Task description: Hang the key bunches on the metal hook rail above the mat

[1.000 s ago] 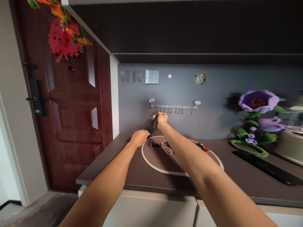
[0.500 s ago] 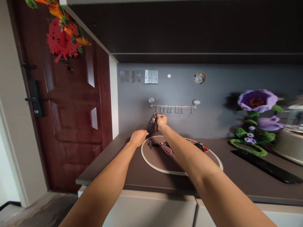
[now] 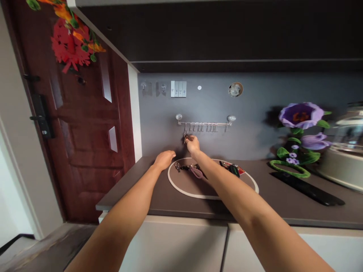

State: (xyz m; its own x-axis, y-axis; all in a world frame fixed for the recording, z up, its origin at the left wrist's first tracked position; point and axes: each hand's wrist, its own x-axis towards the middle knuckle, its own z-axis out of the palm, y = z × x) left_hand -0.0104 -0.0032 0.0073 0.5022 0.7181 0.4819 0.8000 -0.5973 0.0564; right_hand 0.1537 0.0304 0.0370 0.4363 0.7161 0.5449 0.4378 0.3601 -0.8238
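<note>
Nearest you, below your forearms, are the pale cabinet doors [image 3: 181, 245], and above them runs the brown counter [image 3: 164, 204]. On it lies an oval mat [image 3: 195, 195] with a light rim, partly covered by your right forearm; a key ring [image 3: 177, 167], a pink strap loop [image 3: 195, 172], a dark green item [image 3: 234, 170] and a red piece [image 3: 241, 171] lie on it. To the right of the mat, a long black object [image 3: 309, 189] lies on the counter, near the green loop [image 3: 289, 169] at the foot of a purple flower [image 3: 301, 115]. Your left hand [image 3: 164, 159] is just beside the mat's left edge; you show nothing in it, but whether its fingers are loose or clenched I cannot tell. Farther in, your right hand [image 3: 193, 145] pinches a small bunch of keys [image 3: 185, 136] between thumb and fingers, right below the left end of the clear hook rail [image 3: 204, 123]. Whether the keys' ring sits on a hook is too small to tell. The rail is mounted on the grey wall [image 3: 159, 124] behind.
</note>
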